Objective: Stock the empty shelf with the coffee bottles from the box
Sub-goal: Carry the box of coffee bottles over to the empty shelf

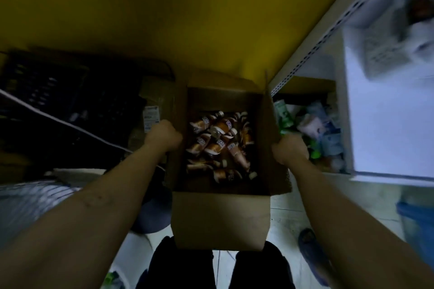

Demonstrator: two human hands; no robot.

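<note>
Your left hand (164, 135) grasps the left wall of the cardboard box (220, 218), your right hand (290, 150) its right flap. Coffee bottles (219, 143) lie jumbled inside.

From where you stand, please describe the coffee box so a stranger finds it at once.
Under the yellow wall, beside the white shelf unit, an open cardboard box sits between the left hand and right hand, which grip its sides. Only it holds brown coffee bottles in a loose heap.
</note>
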